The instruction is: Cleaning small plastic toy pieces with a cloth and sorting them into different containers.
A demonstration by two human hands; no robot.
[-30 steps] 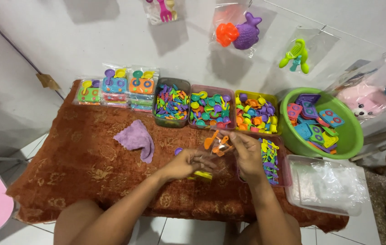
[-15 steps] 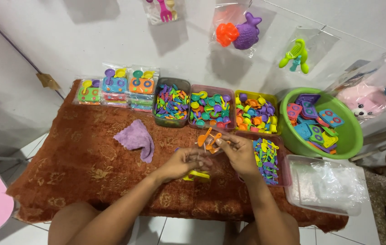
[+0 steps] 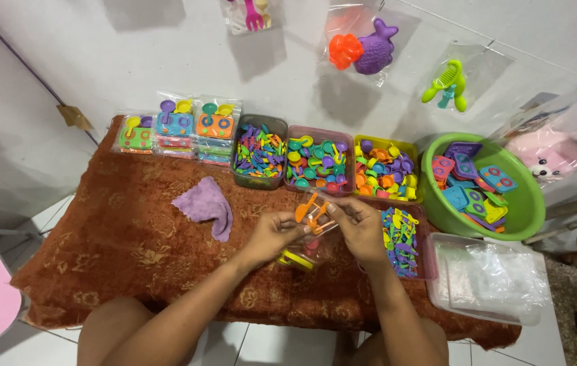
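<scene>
— Holding the clear plastic bag (image 3: 315, 224) between both hands, are they? It sits just above the table (image 3: 126, 237), over a yellow toy piece (image 3: 295, 259).

— Yes. The left hand (image 3: 275, 234) pinches one side of the bag, the right hand (image 3: 360, 227) grips the other, with orange toy utensils (image 3: 310, 209) poking out of the mouth.

— How would you handle it well?

— I'd judge it best to keep the mouth spread wide and the bag upright, so the utensils slide down instead of snagging.

— And beyond the hands?

— A purple cloth (image 3: 204, 207) lies to the left; a tray of small tools (image 3: 400, 240) sits just right. Farther back stand 3 bins of coloured pieces (image 3: 319, 163), finished packets (image 3: 176, 129) and a green bowl (image 3: 529, 203).
</scene>
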